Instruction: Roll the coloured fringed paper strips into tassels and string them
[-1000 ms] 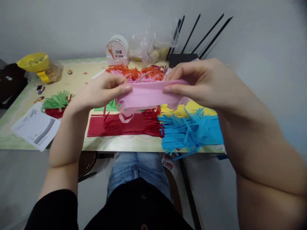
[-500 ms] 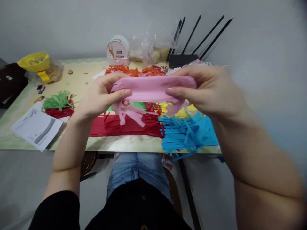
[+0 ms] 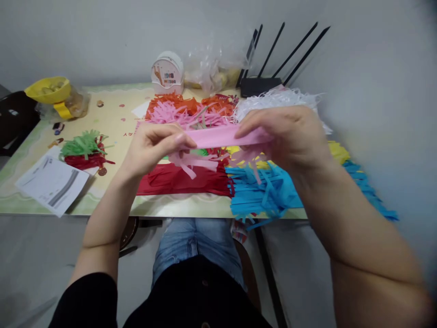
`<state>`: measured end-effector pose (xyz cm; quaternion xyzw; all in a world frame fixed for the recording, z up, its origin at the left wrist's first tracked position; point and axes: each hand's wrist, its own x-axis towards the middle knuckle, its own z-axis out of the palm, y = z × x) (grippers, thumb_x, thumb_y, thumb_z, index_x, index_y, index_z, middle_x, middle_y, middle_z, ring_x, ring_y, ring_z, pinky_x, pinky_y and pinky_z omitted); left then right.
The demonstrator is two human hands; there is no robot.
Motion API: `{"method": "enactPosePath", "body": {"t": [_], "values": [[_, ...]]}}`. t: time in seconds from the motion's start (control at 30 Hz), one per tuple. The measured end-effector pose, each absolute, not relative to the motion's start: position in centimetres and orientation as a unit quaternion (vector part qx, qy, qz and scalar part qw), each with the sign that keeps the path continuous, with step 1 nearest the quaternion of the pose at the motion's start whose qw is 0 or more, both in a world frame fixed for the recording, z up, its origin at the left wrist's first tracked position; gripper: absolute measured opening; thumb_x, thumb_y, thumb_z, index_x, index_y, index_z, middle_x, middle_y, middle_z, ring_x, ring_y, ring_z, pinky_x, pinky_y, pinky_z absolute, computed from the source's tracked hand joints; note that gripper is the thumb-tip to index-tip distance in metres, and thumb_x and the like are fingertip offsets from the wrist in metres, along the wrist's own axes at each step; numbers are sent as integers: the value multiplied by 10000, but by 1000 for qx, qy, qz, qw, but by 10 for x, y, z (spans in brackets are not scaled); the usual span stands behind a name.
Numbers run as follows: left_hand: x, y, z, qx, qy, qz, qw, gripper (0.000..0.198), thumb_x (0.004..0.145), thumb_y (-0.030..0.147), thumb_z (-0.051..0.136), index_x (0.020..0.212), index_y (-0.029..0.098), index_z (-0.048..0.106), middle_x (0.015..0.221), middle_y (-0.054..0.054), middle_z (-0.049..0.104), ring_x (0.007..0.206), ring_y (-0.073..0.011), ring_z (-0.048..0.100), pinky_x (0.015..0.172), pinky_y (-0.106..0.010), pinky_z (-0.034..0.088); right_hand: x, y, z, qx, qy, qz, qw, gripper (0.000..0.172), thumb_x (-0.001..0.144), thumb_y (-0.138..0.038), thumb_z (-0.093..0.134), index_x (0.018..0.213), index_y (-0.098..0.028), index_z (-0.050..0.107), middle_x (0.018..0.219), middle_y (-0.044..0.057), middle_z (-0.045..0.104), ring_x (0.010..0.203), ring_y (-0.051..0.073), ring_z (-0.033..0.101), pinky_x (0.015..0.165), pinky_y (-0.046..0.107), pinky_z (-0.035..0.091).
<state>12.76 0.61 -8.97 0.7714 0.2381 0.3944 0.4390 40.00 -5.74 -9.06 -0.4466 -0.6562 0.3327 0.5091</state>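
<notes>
Pink fringed tissue paper (image 3: 218, 136) is stretched between my two hands above the table, its cut strips hanging below. My left hand (image 3: 159, 146) pinches the left end between thumb and fingers. At the other end my right hand (image 3: 283, 136) is closed on the paper, fingers over the top; its thumb is mostly hidden. Below lie red fringed paper (image 3: 184, 180) and blue fringed paper (image 3: 262, 189). Behind the held piece are more pink fringe (image 3: 167, 114), orange fringe (image 3: 174, 101) and white shredded strips (image 3: 280, 100).
Green fringe (image 3: 82, 145) and a white printed sheet (image 3: 53, 184) lie at the left. Farther back stand a yellow bowl (image 3: 48, 93), a round white box (image 3: 167, 75), a clear plastic bag (image 3: 211, 73) and a black router (image 3: 259, 85) against the wall.
Both hands have lowered, the left shifting slightly rightward. The pink paper's visible band is narrower, and my right fingers now reach over its top. White strips and pink fringe behind show more.
</notes>
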Motion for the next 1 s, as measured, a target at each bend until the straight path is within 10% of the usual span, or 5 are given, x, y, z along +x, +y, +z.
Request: {"method": "enactPosePath", "body": {"t": [0.2,0.47,0.77,1.0], "values": [[134,-3,-88,795,280,415,342,278,835,440,827,956,208,734,767,-21,718,645,-132,642,587,-251,503,388,-66,-84,-479,-696,233,481,347,826,-450,837,1116,-271,771,953,40,765,850,217,721,765,365,614],[133,0,-89,807,292,372,353,285,895,419,763,762,179,686,682,-19,703,610,-118,635,557,-228,490,387,-68,-86,-512,-686,229,464,321,844,-537,810,773,-240,711,629,-6,663,593,161,636,531,292,517],[129,-5,-82,775,286,360,434,306,905,413,775,752,169,672,704,-51,747,639,-131,705,615,-227,583,388,-69,-80,-492,-670,315,458,275,814,-480,854,817,-231,738,632,-20,674,528,132,625,500,277,539],[122,-6,-94,743,279,389,467,241,923,353,736,1100,204,806,721,-26,746,650,-151,720,591,-260,600,387,-69,-89,-458,-659,350,483,227,888,-474,794,921,-257,738,719,-14,698,618,139,662,607,295,592]]}}
